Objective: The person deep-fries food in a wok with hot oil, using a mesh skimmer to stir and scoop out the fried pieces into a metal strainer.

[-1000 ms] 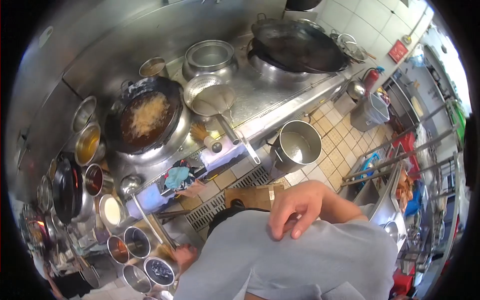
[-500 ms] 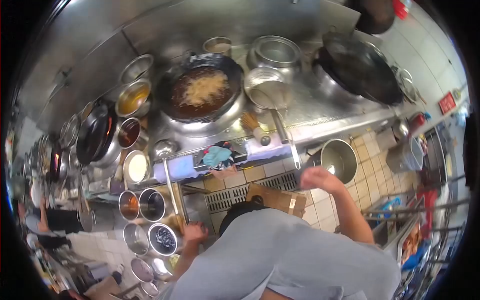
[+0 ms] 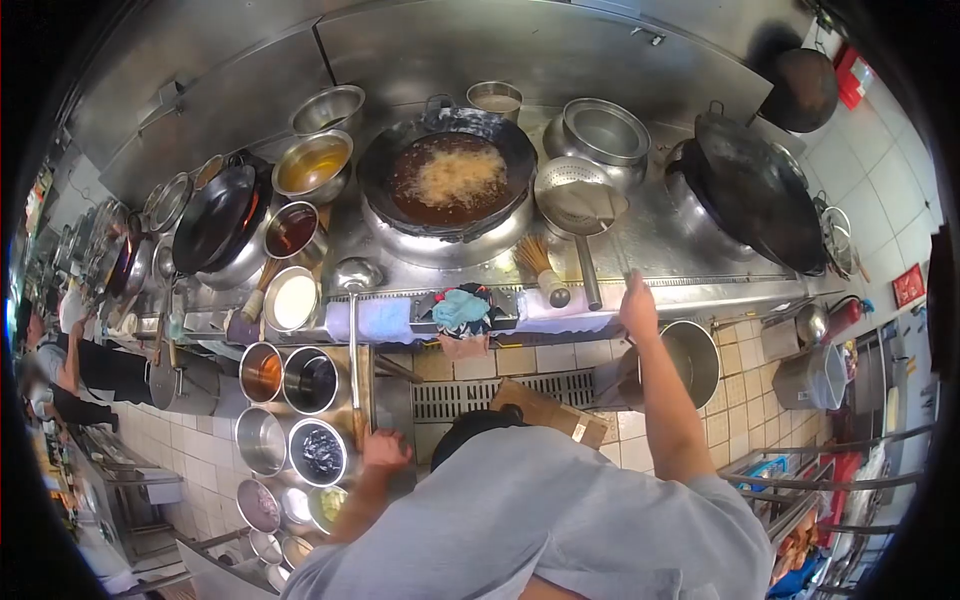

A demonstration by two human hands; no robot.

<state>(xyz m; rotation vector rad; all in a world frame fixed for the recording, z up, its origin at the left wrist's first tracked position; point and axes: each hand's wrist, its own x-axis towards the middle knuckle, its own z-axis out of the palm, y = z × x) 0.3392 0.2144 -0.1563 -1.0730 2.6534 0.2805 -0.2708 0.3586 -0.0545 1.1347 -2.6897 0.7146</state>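
Observation:
My left hand (image 3: 385, 450) is closed at the wooden lower end of the long handle of a ladle (image 3: 357, 274), whose bowl rests on the stove ledge. My right hand (image 3: 637, 300) is closed around the end of the thin handle of a turner (image 3: 592, 203). The turner's blade lies over the perforated strainer (image 3: 565, 190). Between and beyond the hands, a black wok (image 3: 375, 165) holds dark oil with pale food (image 3: 460, 177) frothing in it. A bamboo brush (image 3: 537, 258) lies beside the strainer.
Metal pots with sauces (image 3: 262, 372) stand at the left, near bowls of yellow liquid (image 3: 312, 165) and white liquid (image 3: 292, 300). A second wok (image 3: 750, 190) and a large floor pot (image 3: 692, 365) are at the right. Cloths (image 3: 460, 309) lie on the ledge. People stand far left.
My right hand has moved forward to the turner's handle and closed on it. The turner's handle has swung toward the right. The view has shifted; my left hand remains by the ladle handle.

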